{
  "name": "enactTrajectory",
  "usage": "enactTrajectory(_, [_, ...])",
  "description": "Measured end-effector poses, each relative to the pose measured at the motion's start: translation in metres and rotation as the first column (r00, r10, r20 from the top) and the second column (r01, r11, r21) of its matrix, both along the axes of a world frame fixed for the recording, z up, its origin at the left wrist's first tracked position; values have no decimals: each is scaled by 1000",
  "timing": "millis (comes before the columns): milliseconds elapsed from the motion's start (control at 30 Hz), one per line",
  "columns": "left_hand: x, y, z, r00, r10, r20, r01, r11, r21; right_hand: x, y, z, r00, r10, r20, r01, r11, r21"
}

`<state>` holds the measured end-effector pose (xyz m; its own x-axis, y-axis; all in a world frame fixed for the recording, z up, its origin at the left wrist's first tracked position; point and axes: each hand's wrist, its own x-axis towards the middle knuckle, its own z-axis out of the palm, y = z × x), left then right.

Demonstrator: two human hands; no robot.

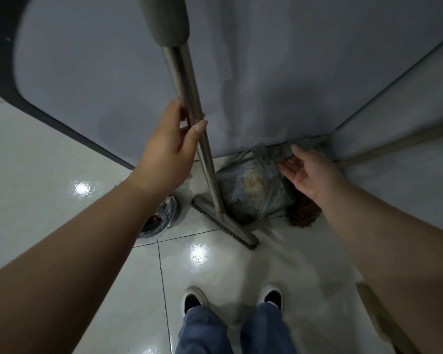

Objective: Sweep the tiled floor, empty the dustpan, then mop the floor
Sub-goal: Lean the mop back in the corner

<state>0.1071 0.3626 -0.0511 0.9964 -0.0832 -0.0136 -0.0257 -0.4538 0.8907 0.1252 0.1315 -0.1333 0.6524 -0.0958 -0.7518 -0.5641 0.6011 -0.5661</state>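
Observation:
My left hand grips the steel pole of the broom about halfway up. Its grey bristled head rests on the white tiled floor. Behind the head, against the grey wall, stands a dustpan covered in clear plastic, with pale dirt inside. My right hand is at the dustpan's grey handle, palm showing and fingers loose; the thumb lies on the handle and the fingers sit just under it. A reddish-brown mop head lies right of the dustpan, partly hidden by my right wrist.
A small bin lined with plastic stands left of the broom head. Grey wall panels meet in a corner ahead. A long pole slants off to the right. A dark curved frame is at the upper left. My shoes stand on wet-looking tiles.

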Motion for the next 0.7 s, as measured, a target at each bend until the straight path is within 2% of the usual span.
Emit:
enactTrajectory(167, [15,-11,7,989,-136,54,127,981,147,8,-6,3,993,51,-102,-60,995,-83])
enactTrajectory(300, [30,-17,15,969,-239,58,214,936,280,12,2,15,991,30,-129,-36,998,-48])
enactTrajectory(367, [37,-17,20,958,-284,42,253,905,341,9,5,24,979,79,-190,-119,971,-208])
enactTrajectory(400, [39,-17,23,953,-301,26,272,891,364,8,6,30,976,85,-199,-154,918,-366])
enactTrajectory(433, [42,-17,27,949,-315,9,288,878,382,7,8,38,987,79,-141,-142,844,-518])
enactTrajectory(467, [44,-18,31,944,-331,-6,307,867,394,7,12,51,995,97,-5,-80,790,-608])
enactTrajectory(500, [46,-19,34,936,-352,-20,331,855,400,5,18,69,979,141,149,-21,792,-610])
enactTrajectory(567, [51,-22,40,915,-401,-49,384,827,410,3,30,106,901,195,387,9,885,-466])
enactTrajectory(633, [53,-27,41,893,-442,-82,432,795,426,4,41,134,807,318,498,-62,884,-463])
enactTrajectory(700, [50,-33,33,872,-472,-128,476,757,448,5,50,148,742,472,477,-106,784,-612])
